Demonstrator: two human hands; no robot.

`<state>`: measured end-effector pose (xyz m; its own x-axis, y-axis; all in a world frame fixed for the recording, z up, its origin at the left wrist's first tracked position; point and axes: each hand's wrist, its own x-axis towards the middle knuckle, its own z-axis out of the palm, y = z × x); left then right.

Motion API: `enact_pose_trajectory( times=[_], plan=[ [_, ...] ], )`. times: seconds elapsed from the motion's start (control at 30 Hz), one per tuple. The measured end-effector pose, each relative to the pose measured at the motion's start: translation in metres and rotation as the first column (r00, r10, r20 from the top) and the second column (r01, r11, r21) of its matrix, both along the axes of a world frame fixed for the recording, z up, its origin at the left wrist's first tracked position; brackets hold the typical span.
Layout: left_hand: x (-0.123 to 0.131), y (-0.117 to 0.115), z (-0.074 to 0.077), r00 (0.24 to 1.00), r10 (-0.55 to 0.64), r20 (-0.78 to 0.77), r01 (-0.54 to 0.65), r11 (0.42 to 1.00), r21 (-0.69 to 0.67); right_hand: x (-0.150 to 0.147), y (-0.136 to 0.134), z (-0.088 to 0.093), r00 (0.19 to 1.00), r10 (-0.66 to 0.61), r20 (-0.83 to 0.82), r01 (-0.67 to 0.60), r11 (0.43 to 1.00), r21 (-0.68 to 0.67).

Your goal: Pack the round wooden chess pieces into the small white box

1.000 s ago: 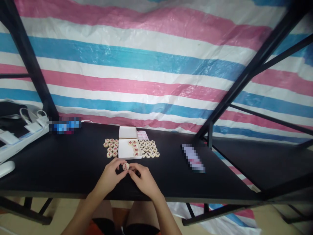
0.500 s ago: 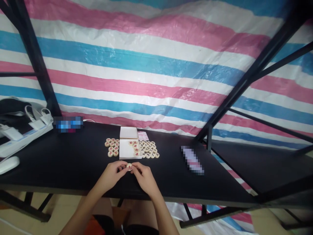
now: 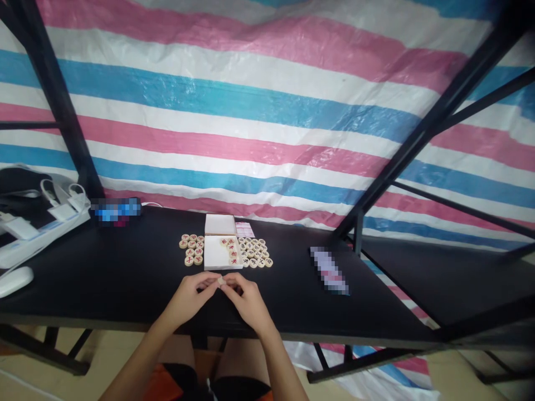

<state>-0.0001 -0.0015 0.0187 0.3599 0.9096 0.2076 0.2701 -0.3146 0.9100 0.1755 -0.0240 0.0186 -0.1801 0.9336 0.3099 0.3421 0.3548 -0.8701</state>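
Note:
Between the fingertips of my left hand (image 3: 196, 295) and my right hand (image 3: 243, 296) is a round xiangqi piece (image 3: 221, 281), tilted so that its pale edge shows. Both hands are closed on it, just in front of an open white box (image 3: 215, 256). Several red-marked pieces (image 3: 233, 254) lie inside the box along its right side. Left of the box, more red-marked pieces (image 3: 192, 245) stand in short rows. Several black-marked pieces (image 3: 253, 253) are grouped against the box's right side.
A pink and white paper (image 3: 244, 229) lies behind the black-marked pieces. To the right is a blurred phone-like object (image 3: 329, 271). A white power strip (image 3: 50, 231) with plugs and a white mouse (image 3: 15, 282) occupy the left of the black table (image 3: 134, 278).
The piece has turned in my fingers: its red-marked face was showing, and now its edge is. My hands remain in nearly the same place, with the fingertips closer together.

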Motion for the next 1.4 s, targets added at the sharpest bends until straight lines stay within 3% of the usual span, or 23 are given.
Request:
enact_pose_trajectory(
  times=[0.27,0.47,0.7,0.93,1.1,1.2,1.4],
  plan=[
    [0.001,0.006,-0.011,1.000,0.022,-0.008,-0.022,1.000,-0.011,0.001,0.005,-0.010,0.996,-0.055,0.065,0.053,0.998,0.036],
    [0.002,0.005,-0.007,0.997,0.055,-0.059,-0.052,0.997,0.050,0.001,0.003,-0.007,0.984,-0.129,0.125,0.118,0.989,0.093],
    [0.002,-0.002,0.004,0.991,-0.002,-0.133,0.003,1.000,0.001,0.000,0.001,-0.006,0.989,-0.031,0.142,0.017,0.995,0.096],
    [-0.001,0.003,-0.001,0.996,0.044,-0.075,-0.040,0.998,0.055,-0.002,0.001,-0.003,0.998,-0.025,0.052,0.025,1.000,0.007],
    [0.000,0.003,-0.005,0.997,-0.008,-0.080,0.016,0.995,0.099,-0.002,0.000,0.001,0.999,0.023,0.031,-0.022,0.999,-0.032],
    [0.000,0.003,-0.004,0.997,-0.012,-0.079,0.019,0.996,0.087,-0.001,0.001,-0.002,1.000,-0.013,0.026,0.015,0.998,-0.055],
    [0.002,0.000,0.003,0.995,-0.001,-0.096,0.007,0.998,0.067,0.000,0.003,-0.009,0.999,-0.032,0.044,0.031,0.999,0.034]
  ],
)
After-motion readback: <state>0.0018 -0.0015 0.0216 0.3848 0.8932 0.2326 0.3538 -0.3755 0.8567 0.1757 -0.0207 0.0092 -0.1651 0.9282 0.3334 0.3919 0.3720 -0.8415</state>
